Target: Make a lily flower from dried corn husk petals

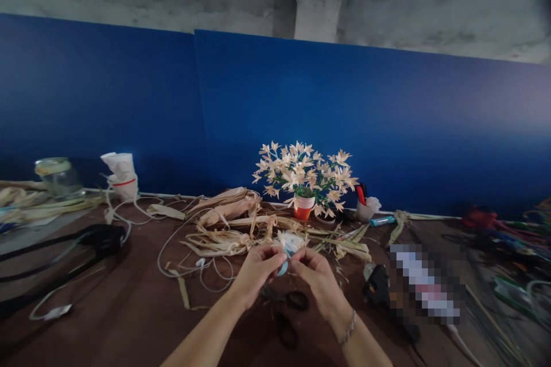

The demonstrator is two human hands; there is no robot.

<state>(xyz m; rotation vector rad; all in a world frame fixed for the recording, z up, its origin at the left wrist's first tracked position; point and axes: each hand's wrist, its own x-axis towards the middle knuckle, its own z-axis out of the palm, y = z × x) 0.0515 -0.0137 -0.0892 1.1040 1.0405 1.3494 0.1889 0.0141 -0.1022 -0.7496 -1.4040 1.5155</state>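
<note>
My left hand [262, 266] is closed in a pinch around a small light-blue piece [283, 268], whose exact kind I cannot make out. Close against it, my right hand [316, 272] is closed too, thumb and forefinger pressed together; what they hold is too small to name. A whitish bit [295, 240] shows just beyond the fingertips. Below my hands lies a pair of black-handled scissors [296, 300] on the brown table [142, 321]. Dried husks [232, 212] are heaped behind my hands, near a pot [302, 208] of pale artificial flowers [301, 169].
To the right lie a black glue gun [379, 287], a blurred-out power strip [424, 284] and tangled wires [512, 246]. White cables run across the left, by a paper-stuffed cup [123, 180], a glass jar [58, 178] and a black strap-like object [101, 238]. A blue partition [344, 103] stands behind.
</note>
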